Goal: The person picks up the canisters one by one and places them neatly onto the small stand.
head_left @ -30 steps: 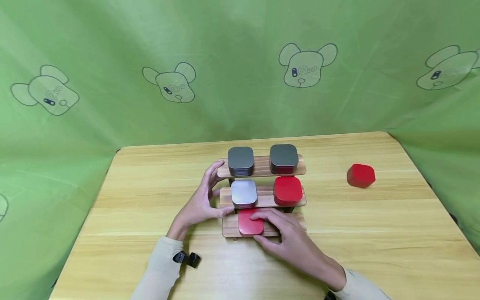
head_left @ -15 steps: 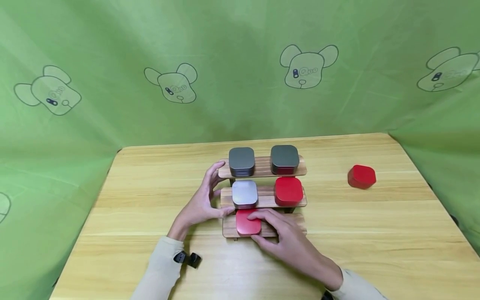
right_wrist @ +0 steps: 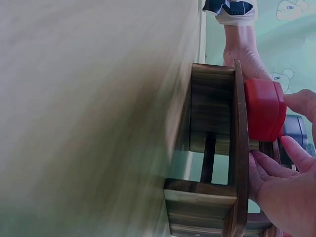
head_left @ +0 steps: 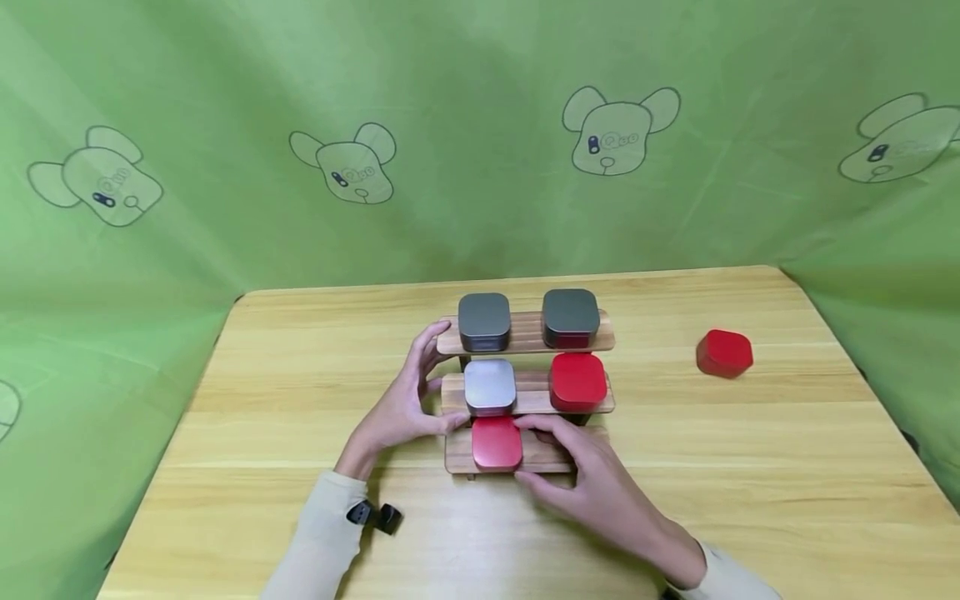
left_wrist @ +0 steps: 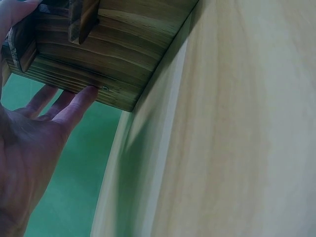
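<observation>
A three-tier wooden stand [head_left: 547,454] bears several square tins with rounded corners. On its lowest step, left of the middle, sits a red tin [head_left: 497,443]. My right hand [head_left: 600,487] is just right of this tin, thumb and forefinger spread at its right corners; the right wrist view has the fingertips beside the red tin [right_wrist: 264,108]. With my left hand [head_left: 397,408] I hold the stand's left side, thumb by the middle step and fingers up at the top one. In the left wrist view its fingertips touch the edge of a wooden board [left_wrist: 123,54].
A silver tin [head_left: 489,387] and a red tin [head_left: 577,381] occupy the middle step. Two dark grey tins [head_left: 483,320] stand on the top one. Another red tin [head_left: 724,352] lies on the wooden table [head_left: 757,467] at right. Green cloth [head_left: 480,208] hangs behind.
The front red tin has slid slightly left along the lowest step. My right fingers have let go of it and drawn back to the right. My left hand has stayed on the stand.
</observation>
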A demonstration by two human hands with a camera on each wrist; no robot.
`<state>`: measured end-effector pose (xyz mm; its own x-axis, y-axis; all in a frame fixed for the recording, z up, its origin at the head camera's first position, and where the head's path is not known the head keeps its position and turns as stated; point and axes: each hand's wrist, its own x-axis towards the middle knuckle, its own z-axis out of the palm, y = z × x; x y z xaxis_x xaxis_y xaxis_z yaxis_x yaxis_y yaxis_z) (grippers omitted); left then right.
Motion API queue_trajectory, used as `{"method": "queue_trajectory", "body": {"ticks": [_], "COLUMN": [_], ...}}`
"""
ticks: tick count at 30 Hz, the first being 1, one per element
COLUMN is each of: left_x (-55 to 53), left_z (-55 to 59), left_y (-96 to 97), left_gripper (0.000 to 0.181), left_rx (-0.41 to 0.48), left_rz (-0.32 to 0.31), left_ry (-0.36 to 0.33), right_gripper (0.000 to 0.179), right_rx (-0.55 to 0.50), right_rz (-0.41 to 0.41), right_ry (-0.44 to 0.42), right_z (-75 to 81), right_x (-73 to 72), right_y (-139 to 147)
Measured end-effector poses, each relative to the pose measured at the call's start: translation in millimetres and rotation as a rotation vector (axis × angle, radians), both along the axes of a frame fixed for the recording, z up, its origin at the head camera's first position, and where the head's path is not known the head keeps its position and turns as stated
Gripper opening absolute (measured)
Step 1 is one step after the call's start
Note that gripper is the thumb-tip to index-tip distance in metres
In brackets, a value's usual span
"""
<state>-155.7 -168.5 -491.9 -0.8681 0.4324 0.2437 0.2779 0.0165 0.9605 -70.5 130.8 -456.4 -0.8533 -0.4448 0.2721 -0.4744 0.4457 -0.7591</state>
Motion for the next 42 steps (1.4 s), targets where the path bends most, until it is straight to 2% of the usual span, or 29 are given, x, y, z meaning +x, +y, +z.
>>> {"method": "queue_trajectory", "body": {"ticks": [11, 20, 30, 34, 39, 42], "left_x": [-1.6, 0.3, 0.2, 0.9, 0.1, -1.2], "left_z": [-0.9, -0.2, -2.7, -3.4, -2.7, -1.6], "left_y": [-0.5, -2.4, -0.5, -0.6, -0.5, -0.1], "left_gripper": [0.125, 0.125, 0.124, 0.124, 0.125, 0.126], "left_rx": [0.001, -0.006, 0.007, 0.003, 0.005, 0.001], "left_rz": [0.002, 0.005, -0.002, 0.001, -0.002, -0.003], "left_ry": [0.004, -0.002, 0.0, -0.002, 0.003, 0.005], "right_gripper": [0.069, 0.062, 0.054, 0.05, 0.041, 0.046], "right_rx": [0.007, -0.01, -0.109, -0.177, -0.238, -0.234], "right_rz": [-0.004, 0.013, 0.02, 0.017, -0.02, -0.056], "right_ry": [0.06, 0.085, 0.157, 0.226, 0.286, 0.283], "right_z": [-1.0, 0.5, -1.7, -3.6, -7.4, -9.3], "right_x": [6.3, 10.1, 13.5, 11.3, 7.6, 6.2], "right_y": [14, 25, 35, 42, 54, 61]}}
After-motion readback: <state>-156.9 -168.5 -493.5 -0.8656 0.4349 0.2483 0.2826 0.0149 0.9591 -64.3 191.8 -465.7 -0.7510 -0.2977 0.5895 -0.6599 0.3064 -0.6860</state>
